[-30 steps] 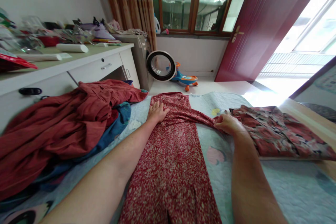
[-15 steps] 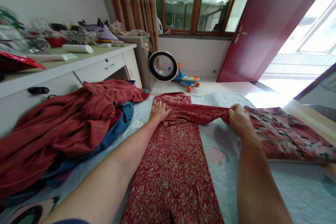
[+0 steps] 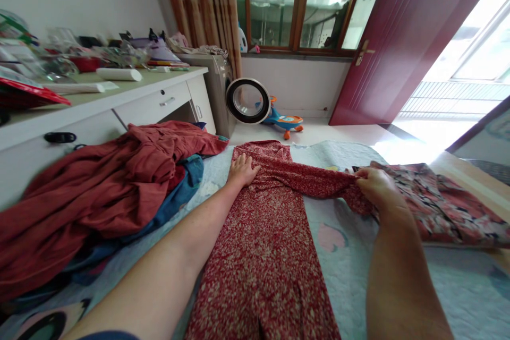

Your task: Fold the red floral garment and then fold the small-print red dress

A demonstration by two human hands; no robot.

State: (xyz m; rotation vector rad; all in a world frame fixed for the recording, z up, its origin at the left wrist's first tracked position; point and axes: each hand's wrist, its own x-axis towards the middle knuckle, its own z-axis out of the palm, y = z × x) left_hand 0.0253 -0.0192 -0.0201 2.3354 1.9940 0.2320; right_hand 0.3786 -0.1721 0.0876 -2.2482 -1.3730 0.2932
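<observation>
Head view, one lot of laundry on a bed (image 3: 458, 281). Item one: red floral dress (image 3: 258, 255), laid flat and lengthwise down the middle of the bed's pale quilt, bodice at the far end; we judge it spread this way so its seams lie straight. Item two: our left hand (image 3: 242, 170), palm down and fingers spread on the dress's left shoulder, pressing rather than gripping, which we take as an anchor so the cloth does not slide. Item three: our right hand (image 3: 376, 187), closed on the sleeve (image 3: 319, 183), which runs taut from the bodice out to the right, lifted slightly off the quilt; the pull against the pinned shoulder keeps it smooth. The hands are well apart, one at each end of that stretch. Item four: folded patterned garment (image 3: 442, 207), flat at the right edge just beyond the right hand, set clear of the dress. Item five: heap of rust-red and blue clothes (image 3: 99, 196), unfolded, piled at the left beside the dress. Item six: counter (image 3: 119, 98) with drawers, cluttered top, along the left wall. Item seven: washing machine (image 3: 217, 93) and toy car (image 3: 283, 119) on the floor past the bed's far end.
</observation>
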